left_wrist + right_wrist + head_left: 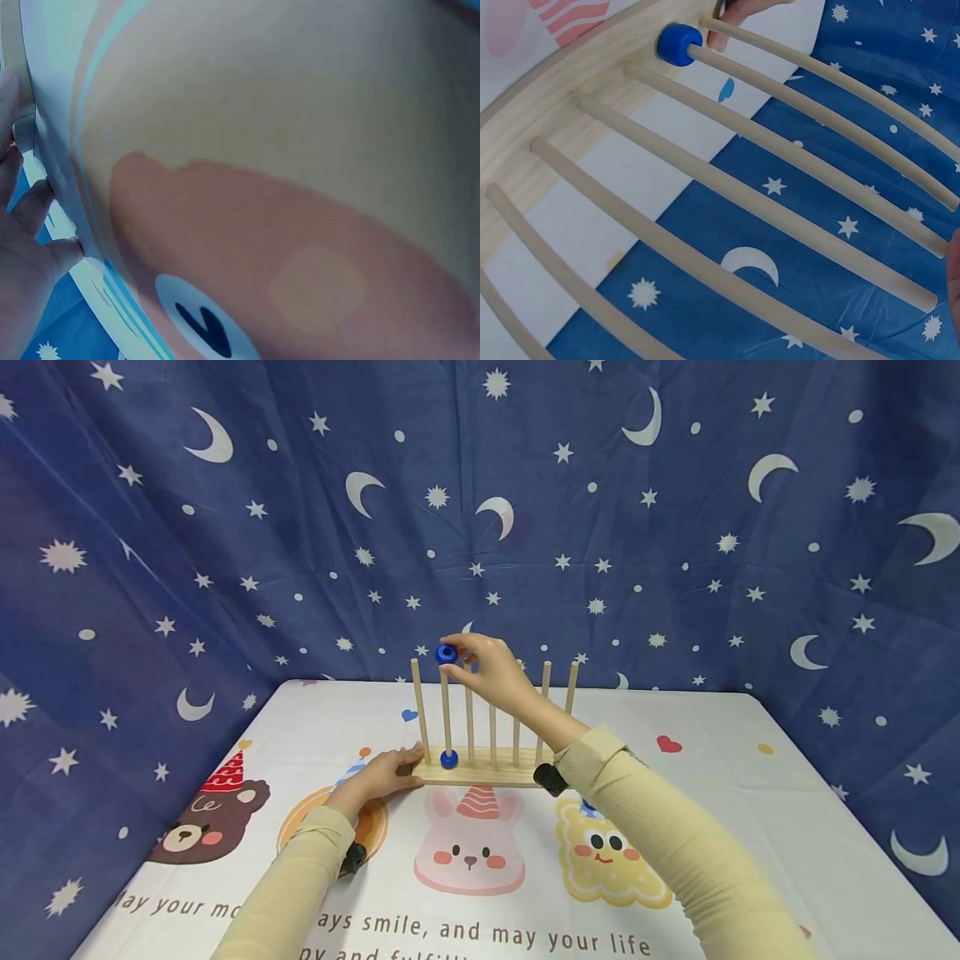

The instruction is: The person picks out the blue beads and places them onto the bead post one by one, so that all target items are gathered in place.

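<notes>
The white cloth (pixel 712 802) is spreading beneath both hands. The left hand (pixel 385 774) is holding the near-left end of the base (pixel 480 776), thumb at its front edge, other fingers loosely spread. Just right of those fingertips, one blue bead (pixel 449 760) is sitting at the foot of the second rod (pixel 446 714), and the other rods are rising farther to that hand's right. Above and beyond, the right hand (pixel 491 672) is pinching a second bead (pixel 446 653) between thumb and fingertips, nearly closed round its rim. This bead is tilting its hole toward the viewer at that rod's tip; whether it is already threaded, I cannot tell. It is looking light, hard and smooth, so perhaps slippery; a rim grip, keeping fingers off the hole, is seeming best. The rods are looking stiff but slender, so bracing the base is making sense. Behind the hands, a blue curtain (pixel 480 460) is hanging.
</notes>
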### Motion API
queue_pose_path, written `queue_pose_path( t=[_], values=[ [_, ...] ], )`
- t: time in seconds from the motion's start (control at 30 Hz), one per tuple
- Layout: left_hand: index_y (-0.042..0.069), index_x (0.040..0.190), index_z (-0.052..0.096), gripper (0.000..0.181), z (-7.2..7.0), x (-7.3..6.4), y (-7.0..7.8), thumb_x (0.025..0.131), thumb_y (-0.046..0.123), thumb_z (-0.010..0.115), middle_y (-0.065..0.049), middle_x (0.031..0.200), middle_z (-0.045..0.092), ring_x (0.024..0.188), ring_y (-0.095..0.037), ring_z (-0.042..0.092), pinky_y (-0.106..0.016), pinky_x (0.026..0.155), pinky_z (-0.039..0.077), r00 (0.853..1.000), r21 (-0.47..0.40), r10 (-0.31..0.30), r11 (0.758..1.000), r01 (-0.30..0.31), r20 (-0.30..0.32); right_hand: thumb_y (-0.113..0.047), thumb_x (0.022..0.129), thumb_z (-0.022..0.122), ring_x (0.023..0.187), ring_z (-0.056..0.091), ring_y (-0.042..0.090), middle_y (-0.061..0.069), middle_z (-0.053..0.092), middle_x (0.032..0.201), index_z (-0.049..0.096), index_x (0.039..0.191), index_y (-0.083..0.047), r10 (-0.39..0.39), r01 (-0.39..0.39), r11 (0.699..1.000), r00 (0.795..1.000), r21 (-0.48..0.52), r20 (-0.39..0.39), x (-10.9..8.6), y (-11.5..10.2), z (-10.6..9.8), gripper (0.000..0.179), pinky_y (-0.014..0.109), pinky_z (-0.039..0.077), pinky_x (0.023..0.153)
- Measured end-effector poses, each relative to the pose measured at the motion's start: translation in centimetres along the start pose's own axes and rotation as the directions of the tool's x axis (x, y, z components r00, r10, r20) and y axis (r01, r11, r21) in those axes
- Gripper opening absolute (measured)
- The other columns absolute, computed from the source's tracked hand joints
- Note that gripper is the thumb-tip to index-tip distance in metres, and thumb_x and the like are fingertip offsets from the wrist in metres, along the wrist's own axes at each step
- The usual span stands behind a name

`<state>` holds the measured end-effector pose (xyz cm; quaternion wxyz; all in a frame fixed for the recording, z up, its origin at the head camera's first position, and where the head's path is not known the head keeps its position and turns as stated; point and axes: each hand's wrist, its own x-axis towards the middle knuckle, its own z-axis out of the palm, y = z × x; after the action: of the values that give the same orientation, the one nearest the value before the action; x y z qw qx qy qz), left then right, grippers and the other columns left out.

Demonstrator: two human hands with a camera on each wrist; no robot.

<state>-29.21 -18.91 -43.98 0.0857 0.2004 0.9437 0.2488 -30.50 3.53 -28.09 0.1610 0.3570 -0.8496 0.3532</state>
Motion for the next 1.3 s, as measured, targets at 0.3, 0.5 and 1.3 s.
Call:
queue_pose_path(
  t=[0.3, 0.5, 1.3],
  values=[
    [-0.002, 0.138, 0.042, 0.062, 0.0, -0.1, 0.1, 0.087, 0.023, 0.067, -0.020, 0.147, 0.035, 0.134, -0.047, 0.032, -0.055, 0.113, 0.026, 1.000, -0.006, -0.010, 1.000, 0.010, 0.001, -0.015, 0.088, 0.066, 0.094, 0.066, 0.023, 0.015, 0.069, 0.109, 0.060, 0.122, 0.002, 0.002, -0.002, 1.000, 1.000, 0.005, -0.012, 1.2, 0.0, -0.2, 0.038, 0.031, 0.056, 0.083],
    [-0.003, 0.137, 0.044, 0.060, 0.1, 0.0, -0.1, 0.088, 0.022, 0.066, -0.021, 0.146, 0.036, 0.134, -0.047, 0.032, -0.055, 0.113, 0.026, 1.000, -0.002, 0.003, 1.000, -0.003, 0.002, -0.017, 0.090, 0.064, 0.096, 0.066, 0.022, 0.014, 0.069, 0.110, 0.059, 0.124, 0.000, 0.064, -0.064, 0.998, 0.997, 0.004, 0.042, 1.6, 0.7, -0.1, 0.039, 0.031, 0.055, 0.086],
    [-0.004, 0.138, 0.042, 0.061, 0.2, 0.1, -0.4, 0.088, 0.023, 0.066, -0.021, 0.147, 0.035, 0.134, -0.048, 0.032, -0.055, 0.112, 0.026, 1.000, -0.006, 0.023, 1.000, -0.023, 0.002, -0.020, 0.093, 0.060, 0.112, 0.063, 0.025, 0.014, 0.066, 0.119, 0.054, 0.129, -0.001, 0.157, -0.156, 0.988, 0.979, -0.019, 0.134, 1.5, 0.7, 0.7, 0.041, 0.034, 0.051, 0.097]
  ],
)
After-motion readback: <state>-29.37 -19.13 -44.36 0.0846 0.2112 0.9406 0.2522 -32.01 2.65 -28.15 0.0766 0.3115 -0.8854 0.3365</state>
